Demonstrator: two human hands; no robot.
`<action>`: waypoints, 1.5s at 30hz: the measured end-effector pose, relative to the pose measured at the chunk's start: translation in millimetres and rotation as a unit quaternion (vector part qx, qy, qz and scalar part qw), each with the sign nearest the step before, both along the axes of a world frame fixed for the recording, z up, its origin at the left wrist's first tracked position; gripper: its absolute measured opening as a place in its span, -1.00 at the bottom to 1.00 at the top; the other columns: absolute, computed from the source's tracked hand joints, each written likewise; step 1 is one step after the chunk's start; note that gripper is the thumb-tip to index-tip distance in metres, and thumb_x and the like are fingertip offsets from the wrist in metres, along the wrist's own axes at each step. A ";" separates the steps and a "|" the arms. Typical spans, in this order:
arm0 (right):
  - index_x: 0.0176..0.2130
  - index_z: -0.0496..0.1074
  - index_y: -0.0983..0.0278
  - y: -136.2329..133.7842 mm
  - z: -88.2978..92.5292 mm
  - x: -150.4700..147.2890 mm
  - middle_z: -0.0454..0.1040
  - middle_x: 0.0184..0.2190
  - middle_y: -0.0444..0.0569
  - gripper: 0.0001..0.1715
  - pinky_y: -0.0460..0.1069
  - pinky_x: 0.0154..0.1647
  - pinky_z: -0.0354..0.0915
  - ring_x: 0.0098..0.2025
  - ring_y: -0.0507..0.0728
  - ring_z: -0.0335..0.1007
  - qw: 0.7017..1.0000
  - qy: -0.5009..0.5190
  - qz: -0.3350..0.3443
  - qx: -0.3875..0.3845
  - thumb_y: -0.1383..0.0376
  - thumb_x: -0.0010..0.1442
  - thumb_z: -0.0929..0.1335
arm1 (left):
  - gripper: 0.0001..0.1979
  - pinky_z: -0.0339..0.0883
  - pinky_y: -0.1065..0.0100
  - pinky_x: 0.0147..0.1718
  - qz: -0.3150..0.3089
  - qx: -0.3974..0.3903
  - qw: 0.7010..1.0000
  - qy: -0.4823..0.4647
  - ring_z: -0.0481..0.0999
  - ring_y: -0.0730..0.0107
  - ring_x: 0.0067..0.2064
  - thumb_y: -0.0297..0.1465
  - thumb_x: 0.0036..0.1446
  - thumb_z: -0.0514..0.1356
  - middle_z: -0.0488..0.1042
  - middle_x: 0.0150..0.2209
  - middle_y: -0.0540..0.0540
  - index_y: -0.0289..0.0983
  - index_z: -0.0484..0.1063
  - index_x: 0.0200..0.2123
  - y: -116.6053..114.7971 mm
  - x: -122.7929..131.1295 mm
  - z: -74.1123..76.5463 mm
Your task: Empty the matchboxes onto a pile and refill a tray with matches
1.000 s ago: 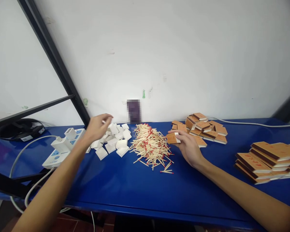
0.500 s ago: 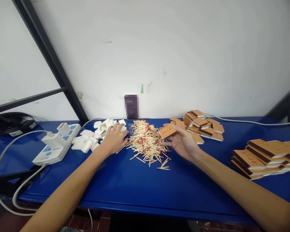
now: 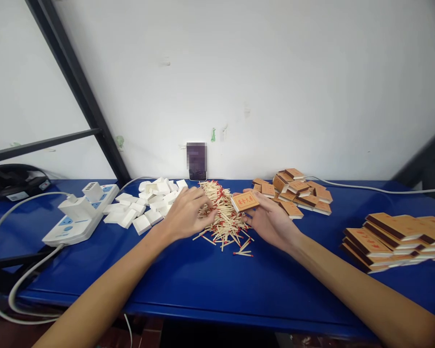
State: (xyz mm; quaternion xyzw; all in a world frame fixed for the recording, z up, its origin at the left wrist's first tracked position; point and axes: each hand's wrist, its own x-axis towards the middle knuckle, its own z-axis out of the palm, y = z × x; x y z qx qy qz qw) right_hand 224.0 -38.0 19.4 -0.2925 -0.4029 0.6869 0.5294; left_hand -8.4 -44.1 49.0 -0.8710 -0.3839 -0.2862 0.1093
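My right hand holds an orange matchbox by its edges, just above the right side of a heap of red-tipped matches on the blue table. My left hand rests on the heap's left side, its fingers curled down onto the matches; whether it grips any is hidden. White inner trays lie in a loose pile just left of that hand.
A pile of orange matchboxes lies behind my right hand. Stacked flat orange box sleeves sit at the right. A white power strip with plugs and cables is at the left. A dark phone leans on the wall.
My left hand left the white trays and moved right onto the matches. My right hand lifted a matchbox from the orange pile and brought it left over the heap.
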 end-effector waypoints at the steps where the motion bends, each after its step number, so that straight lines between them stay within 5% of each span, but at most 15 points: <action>1: -0.17 0.39 0.10 -1.5 0.4 -1.3 0.55 -0.07 -0.09 -0.78 0.01 -0.33 0.36 -0.18 0.15 0.47 1.000 0.005 0.005 -0.001 0.15 0.15 0.40 | -0.80 0.30 0.21 -0.19 -0.010 0.009 1.000 -0.017 0.46 0.30 -0.29 -0.25 0.22 0.18 0.49 -0.39 -0.05 -0.24 0.46 -0.36 -1.9 5.8 -1.5; 7: -0.23 0.42 0.17 -6.4 -0.2 -9.4 0.56 -0.31 -0.15 -0.70 -0.04 -0.32 0.39 -0.30 0.06 0.44 0.999 0.020 0.024 0.003 0.28 0.01 0.51 | -0.56 0.32 0.33 -0.36 -0.047 -0.026 0.993 -0.109 0.44 0.40 -0.44 -0.21 0.18 0.21 0.52 -0.43 -0.01 -0.27 0.41 0.08 -5.0 19.4 -13.0; 15: -0.32 0.49 0.23 5.9 -2.3 -0.8 0.59 -0.33 -0.06 -0.69 -0.01 -0.38 0.44 -0.35 0.10 0.51 0.996 -0.042 -0.073 0.031 0.21 -0.09 0.54 | -0.65 0.27 0.36 -0.44 -0.017 -0.081 0.992 -0.096 0.38 0.43 -0.47 -0.20 0.18 0.21 0.50 -0.39 -0.04 -0.27 0.47 -0.05 -0.3 10.4 -15.9; 18: -0.22 0.48 0.20 17.1 0.7 16.6 0.59 -0.31 -0.07 -0.72 -0.02 -0.41 0.44 -0.33 0.12 0.54 0.982 -0.085 -0.162 0.050 0.23 -0.01 0.46 | -0.64 0.27 0.34 -0.41 0.011 -0.081 0.993 -0.082 0.39 0.40 -0.45 -0.19 0.17 0.20 0.51 -0.37 -0.05 -0.27 0.46 -0.04 2.6 4.9 -18.3; 24: -0.28 0.49 0.17 39.2 11.3 64.2 0.58 -0.22 -0.04 -0.80 0.01 -0.44 0.40 -0.42 0.12 0.51 0.844 -0.296 -0.402 0.196 0.30 0.07 0.31 | -0.62 0.13 0.39 -0.48 0.031 -0.085 0.990 -0.112 0.26 0.46 -0.52 -0.16 0.16 0.20 0.31 -0.54 0.07 -0.25 0.45 -0.03 5.7 -1.8 -20.4; 29: -0.30 0.52 0.20 43.4 16.0 85.7 0.58 -0.10 0.03 -0.73 0.14 -0.19 0.41 -0.20 0.23 0.52 0.759 -0.454 -0.394 0.251 0.30 0.04 0.26 | -0.65 0.11 0.39 -0.47 0.069 -0.098 0.974 -0.192 0.23 0.46 -0.51 -0.14 0.23 0.11 0.22 -0.56 0.09 -0.26 0.45 -0.10 13.1 -12.4 -16.7; 33: -0.23 0.57 0.22 40.4 18.0 96.2 0.58 -0.10 0.07 -0.61 0.24 0.02 0.32 -0.09 0.29 0.49 0.675 -0.575 -0.392 0.247 0.31 0.05 0.22 | -0.60 0.26 0.25 -0.29 0.176 -0.016 0.979 -0.097 0.40 0.27 -0.35 -0.13 0.22 0.09 0.38 -0.44 -0.04 -0.31 0.48 -0.08 24.8 -33.9 -12.7; 39: -0.24 0.58 0.28 32.4 19.6 102.7 0.55 -0.09 0.15 -0.62 0.17 0.04 0.32 -0.13 0.25 0.50 0.631 -0.614 -0.408 0.243 0.26 0.10 0.23 | -0.57 0.27 0.09 -0.12 0.307 0.068 0.949 0.036 0.40 0.00 -0.08 -0.12 0.23 0.07 0.45 -0.15 -0.23 -0.27 0.53 -0.04 34.3 -61.5 -9.4; 45: -0.25 0.59 0.28 27.1 15.6 91.9 0.51 -0.14 0.15 -0.63 0.17 0.01 0.32 -0.12 0.27 0.47 0.624 -0.661 -0.352 0.223 0.18 0.14 0.26 | -0.56 0.29 0.06 -0.11 0.346 0.047 0.936 0.043 0.40 -0.05 -0.02 -0.11 0.18 0.09 0.46 -0.05 -0.25 -0.26 0.57 -0.10 32.4 -60.5 -9.0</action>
